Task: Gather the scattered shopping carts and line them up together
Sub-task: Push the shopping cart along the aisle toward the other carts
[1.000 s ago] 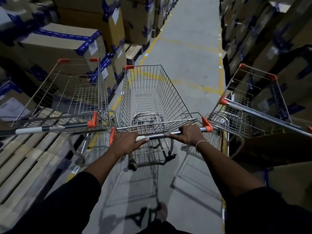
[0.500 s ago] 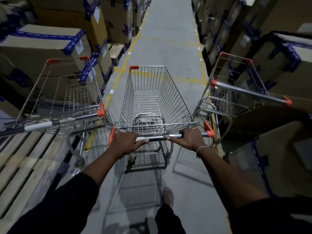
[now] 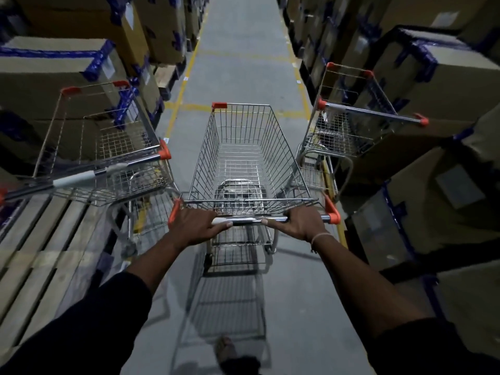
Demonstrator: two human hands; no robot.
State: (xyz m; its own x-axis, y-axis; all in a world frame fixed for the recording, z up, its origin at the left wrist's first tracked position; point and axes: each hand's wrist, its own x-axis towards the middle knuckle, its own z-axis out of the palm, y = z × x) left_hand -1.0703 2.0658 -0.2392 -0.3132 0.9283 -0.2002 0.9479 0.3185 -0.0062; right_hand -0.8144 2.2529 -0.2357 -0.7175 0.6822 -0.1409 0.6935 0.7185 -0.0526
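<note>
Three empty wire shopping carts with orange corner caps stand in a warehouse aisle. The middle cart [image 3: 247,158] points straight down the aisle. My left hand [image 3: 196,224] and my right hand [image 3: 299,221] both grip its chrome handle bar [image 3: 250,220]. A second cart [image 3: 102,147] stands to the left, its handle angled toward me, beside a wooden pallet. A third cart [image 3: 349,115] stands to the right against the stacked boxes, a little farther ahead.
Stacked cardboard boxes with blue tape [image 3: 54,66] line the left side and more boxes [image 3: 433,109] crowd the right. A wooden pallet [image 3: 35,244] lies at lower left. Yellow floor lines [image 3: 189,106] edge the grey aisle [image 3: 243,50], which runs open ahead. My foot [image 3: 226,350] shows below.
The middle cart has rolled forward between the two side carts, both hands still on its handle. The view has swung to line up with the aisle; the right cart now sits farther ahead.
</note>
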